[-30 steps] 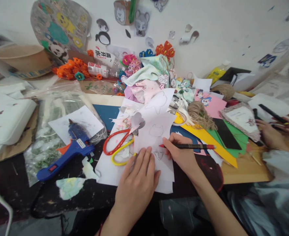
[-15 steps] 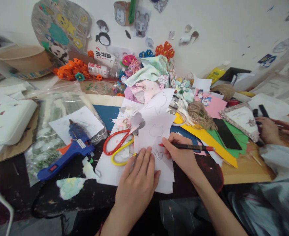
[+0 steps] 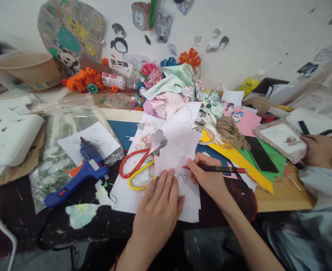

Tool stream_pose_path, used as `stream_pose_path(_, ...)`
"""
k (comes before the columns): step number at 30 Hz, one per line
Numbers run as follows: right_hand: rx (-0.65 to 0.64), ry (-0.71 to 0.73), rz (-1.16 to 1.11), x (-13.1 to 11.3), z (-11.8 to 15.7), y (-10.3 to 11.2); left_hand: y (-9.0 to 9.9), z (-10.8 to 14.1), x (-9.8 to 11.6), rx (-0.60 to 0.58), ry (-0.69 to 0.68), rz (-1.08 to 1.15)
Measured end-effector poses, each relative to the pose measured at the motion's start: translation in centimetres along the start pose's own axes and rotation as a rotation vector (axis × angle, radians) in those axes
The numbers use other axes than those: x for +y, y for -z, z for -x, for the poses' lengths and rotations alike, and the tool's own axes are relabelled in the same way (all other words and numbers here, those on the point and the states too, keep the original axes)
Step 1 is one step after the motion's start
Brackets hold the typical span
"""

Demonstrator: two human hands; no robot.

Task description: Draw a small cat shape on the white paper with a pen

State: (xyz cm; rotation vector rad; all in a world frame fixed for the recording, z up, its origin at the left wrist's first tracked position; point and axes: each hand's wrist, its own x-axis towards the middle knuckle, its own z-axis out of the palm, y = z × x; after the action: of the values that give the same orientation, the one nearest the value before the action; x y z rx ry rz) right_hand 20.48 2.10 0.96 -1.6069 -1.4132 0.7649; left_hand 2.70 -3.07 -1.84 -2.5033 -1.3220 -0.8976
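My left hand [image 3: 159,205] lies flat on the lower left of a white paper sheet [image 3: 167,158], fingers stretched forward. Between the fingers of my right hand [image 3: 209,177] is a dark pencil [image 3: 219,169] with a red end; its red tip touches or hovers just over the sheet, which I cannot tell apart. Pencil outlines run up the paper: a small drawing [image 3: 182,177] beside the tip, a cat-like head [image 3: 179,150] above it, and a larger shape near the top. Scissors with red and yellow handles [image 3: 134,165] lie left of my left hand, their blades hidden.
A blue glue gun [image 3: 75,180] rests on the left over paper and a plastic bag. Right of the sheet are a yellow strip [image 3: 239,163], twine [image 3: 230,131] and a black phone [image 3: 260,153]. At far right a co-worker's hands [image 3: 321,150] are near a patterned pouch [image 3: 281,137].
My hands and the pencil stay almost in place. At the right, the co-worker's hands have shifted slightly right, and the patterned pouch beside them shows more fully.
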Motion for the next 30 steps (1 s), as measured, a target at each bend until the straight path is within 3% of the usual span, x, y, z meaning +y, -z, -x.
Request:
stream_pose_path(9,-0.067,0.03,0.011,-0.18,-0.14,-0.15,0.04,-0.12,0.04,0.006,0.001,-0.004)
stream_pose_path(13,-0.031,0.025,0.016,-0.02,-0.03,-0.11,0.07,-0.11,0.01,0.008,-0.002,0.001)
stream_pose_path(18,-0.144,0.027,0.0,0.0,0.09,0.01,0.11,-0.05,-0.01,0.011,-0.007,-0.003)
stream_pose_path(22,-0.072,0.039,0.017,-0.02,-0.04,0.01,0.08,-0.06,-0.04,0.006,-0.006,0.0)
stream_pose_path(27,-0.181,0.042,0.012,0.0,0.05,0.04,0.03,-0.05,-0.04,0.004,-0.007,-0.001)
stream_pose_path(30,-0.152,0.028,-0.01,-0.05,0.12,0.04,0.02,-0.03,-0.02,0.008,-0.007,0.001)
